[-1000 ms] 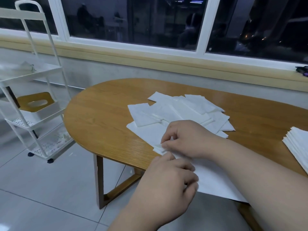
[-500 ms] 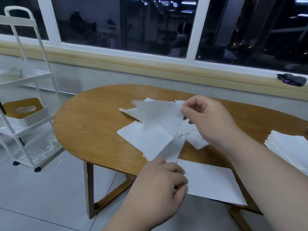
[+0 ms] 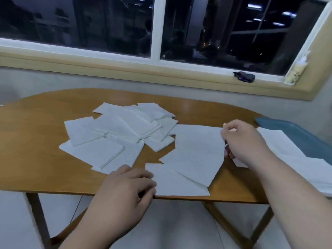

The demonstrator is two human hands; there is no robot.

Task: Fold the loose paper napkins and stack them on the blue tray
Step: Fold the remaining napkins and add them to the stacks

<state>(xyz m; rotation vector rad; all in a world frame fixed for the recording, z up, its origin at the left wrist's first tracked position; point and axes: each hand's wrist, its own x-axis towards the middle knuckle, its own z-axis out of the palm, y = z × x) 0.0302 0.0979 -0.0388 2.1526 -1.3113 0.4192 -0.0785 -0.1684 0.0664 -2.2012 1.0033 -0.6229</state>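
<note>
Head view: we are pinching napkin (image 3: pixel 194 155) at two corners, right hand (image 3: pixel 240 142) grasping upper-right corner, left hand (image 3: pixel 124 189) curling round lower-left one at table (image 3: pixel 45 114) edge, likely stretching it flat for folding. Pile (image 3: pixel 122 130) waiting centre-left; tray (image 3: pixel 305 141) with stack (image 3: pixel 280 144) lying far right, within reach. Wooden top; dark window (image 3: pixel 80 20) behind, dark object (image 3: pixel 244 77) lying on sill (image 3: pixel 161 78).
</note>
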